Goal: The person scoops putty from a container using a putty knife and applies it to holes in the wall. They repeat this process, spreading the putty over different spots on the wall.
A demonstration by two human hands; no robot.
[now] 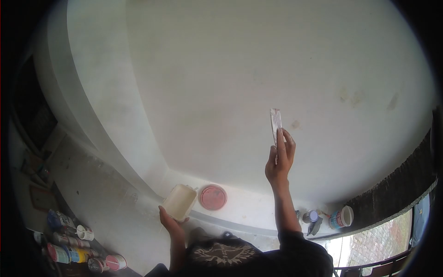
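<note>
My right hand point(280, 154) is raised in front of the white wall point(221, 92), its fingers wrapped round a putty knife point(275, 119). The knife's narrow blade is smeared whitish and points upward, overlapping the wall in this view. Low on the left, my left hand point(171, 223) grips a cream rectangular plastic tub point(180, 201) from below and the side. The tub's open top faces me, and its inside is pale. Close to the tub is a round reddish lid point(213, 197) on the ledge at the foot of the wall.
Several paint cans and tubs point(69, 254) stand at the lower left. On the right of the ledge are a small can point(310, 216), a dark rag-like thing point(315, 226) and a white bucket point(341, 217). Brownish patches point(356, 98) mark the wall. A railing point(383, 266) runs along the lower right.
</note>
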